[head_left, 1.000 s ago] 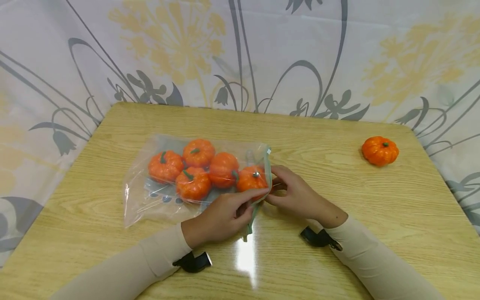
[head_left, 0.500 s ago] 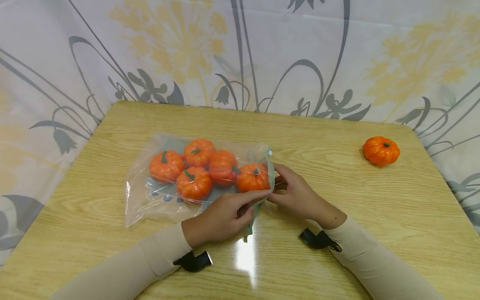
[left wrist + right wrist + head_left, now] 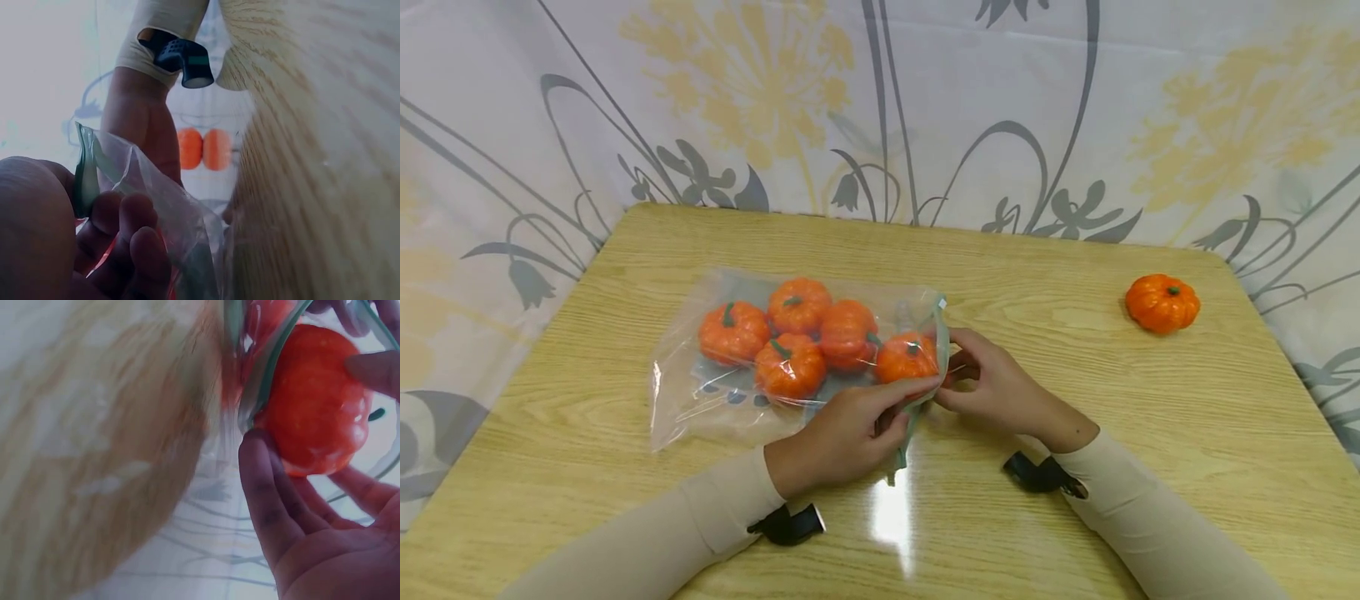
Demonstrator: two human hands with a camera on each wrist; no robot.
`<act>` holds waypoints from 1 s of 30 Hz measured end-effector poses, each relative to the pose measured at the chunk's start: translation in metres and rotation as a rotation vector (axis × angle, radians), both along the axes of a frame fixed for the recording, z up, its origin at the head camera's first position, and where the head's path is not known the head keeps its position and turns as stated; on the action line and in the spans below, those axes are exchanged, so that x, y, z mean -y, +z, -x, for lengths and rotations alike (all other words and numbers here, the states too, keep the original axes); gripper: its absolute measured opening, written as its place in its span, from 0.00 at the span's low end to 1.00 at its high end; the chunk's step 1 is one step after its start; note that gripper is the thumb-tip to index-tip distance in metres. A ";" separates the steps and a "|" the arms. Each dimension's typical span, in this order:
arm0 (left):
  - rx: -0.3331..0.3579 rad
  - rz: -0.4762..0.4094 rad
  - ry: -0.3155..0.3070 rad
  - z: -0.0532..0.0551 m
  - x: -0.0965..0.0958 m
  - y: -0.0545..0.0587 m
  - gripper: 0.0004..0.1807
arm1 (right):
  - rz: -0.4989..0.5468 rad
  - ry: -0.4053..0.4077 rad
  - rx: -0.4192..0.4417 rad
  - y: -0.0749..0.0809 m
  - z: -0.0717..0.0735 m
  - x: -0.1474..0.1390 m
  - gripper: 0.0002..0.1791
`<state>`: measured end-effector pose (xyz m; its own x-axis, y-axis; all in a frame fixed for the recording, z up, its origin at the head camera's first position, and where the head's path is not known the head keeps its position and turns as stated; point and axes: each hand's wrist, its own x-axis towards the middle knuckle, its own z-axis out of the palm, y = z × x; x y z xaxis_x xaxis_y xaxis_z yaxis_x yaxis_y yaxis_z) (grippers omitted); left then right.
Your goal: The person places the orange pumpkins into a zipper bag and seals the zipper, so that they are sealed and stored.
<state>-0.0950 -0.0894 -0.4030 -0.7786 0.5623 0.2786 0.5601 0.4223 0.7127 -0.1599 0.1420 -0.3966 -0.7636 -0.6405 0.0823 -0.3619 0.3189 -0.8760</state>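
Observation:
A clear zip bag (image 3: 688,417) with a green edge lies on the table in the head view, several orange pumpkins (image 3: 733,333) with green stems inside. My left hand (image 3: 842,429) pinches the green edge of the bag's mouth; its curled fingers (image 3: 144,250) show in the left wrist view. At that mouth sits another small pumpkin (image 3: 906,357), which my right hand (image 3: 992,387) holds from the right. In the right wrist view this pumpkin (image 3: 319,406) is between the fingers, framed by the green rim. The clear film partly blurs the pumpkins.
One more orange pumpkin (image 3: 1162,304) stands alone at the table's far right. The wooden table (image 3: 1037,275) ends at a flower-patterned cloth (image 3: 940,108) behind and at the sides. A black camera (image 3: 790,525) is strapped at each wrist.
Both hands stay almost where they were, with the left on the bag's edge. The pumpkin at the mouth and the right hand shift only slightly.

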 end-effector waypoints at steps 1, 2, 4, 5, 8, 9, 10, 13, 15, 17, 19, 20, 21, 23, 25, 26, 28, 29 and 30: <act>-0.013 -0.006 0.008 -0.001 0.000 0.000 0.27 | 0.008 0.011 0.005 0.000 0.000 -0.001 0.37; -0.027 -0.012 0.016 -0.001 -0.001 0.000 0.27 | 0.015 0.021 0.010 0.000 0.001 -0.001 0.36; -0.057 -0.024 0.033 -0.003 -0.001 0.000 0.27 | 0.026 0.042 0.016 0.000 0.001 0.000 0.36; -0.076 -0.026 0.039 -0.003 -0.002 0.000 0.27 | 0.029 0.048 0.013 -0.001 0.001 0.000 0.35; -0.122 -0.032 0.051 -0.004 -0.002 0.000 0.27 | 0.034 0.063 0.001 -0.001 0.000 0.001 0.35; -0.136 -0.030 0.054 -0.005 -0.003 0.001 0.27 | 0.037 0.069 -0.003 -0.001 0.000 0.001 0.35; -0.151 -0.029 0.054 -0.005 -0.003 0.001 0.27 | 0.039 0.074 -0.007 -0.001 0.000 0.002 0.34; -0.178 -0.025 0.052 -0.006 -0.004 0.002 0.26 | 0.052 0.084 -0.006 -0.001 -0.002 0.004 0.33; -0.193 -0.018 0.048 -0.006 -0.004 0.003 0.26 | 0.056 0.098 -0.017 -0.002 -0.003 0.006 0.32; -0.204 -0.010 0.048 -0.006 -0.005 0.003 0.25 | 0.051 0.110 -0.040 -0.003 -0.004 0.007 0.33; -0.209 -0.001 0.048 -0.006 -0.005 0.004 0.26 | 0.036 0.113 -0.075 -0.004 -0.004 0.008 0.34; -0.210 0.003 0.046 -0.006 -0.005 0.004 0.26 | 0.029 0.112 -0.089 -0.004 -0.005 0.008 0.35; -0.210 0.005 0.043 -0.006 -0.005 0.004 0.26 | 0.021 0.106 -0.102 -0.004 -0.006 0.009 0.36; -0.208 0.005 0.035 -0.006 -0.006 0.004 0.26 | -0.004 0.082 -0.121 -0.004 -0.006 0.009 0.36; -0.198 0.000 0.023 -0.006 -0.006 0.003 0.26 | -0.030 0.053 -0.131 -0.004 -0.007 0.009 0.37; -0.191 -0.003 0.018 -0.006 -0.006 0.003 0.26 | -0.042 0.036 -0.131 -0.004 -0.007 0.010 0.38; -0.178 -0.007 0.009 -0.006 -0.005 0.003 0.25 | -0.063 0.006 -0.122 -0.004 -0.007 0.010 0.39; -0.173 -0.009 0.005 -0.006 -0.005 0.002 0.25 | -0.068 -0.006 -0.116 -0.004 -0.007 0.010 0.40; -0.166 -0.010 0.003 -0.006 -0.005 0.002 0.25 | -0.072 -0.017 -0.109 -0.004 -0.007 0.010 0.40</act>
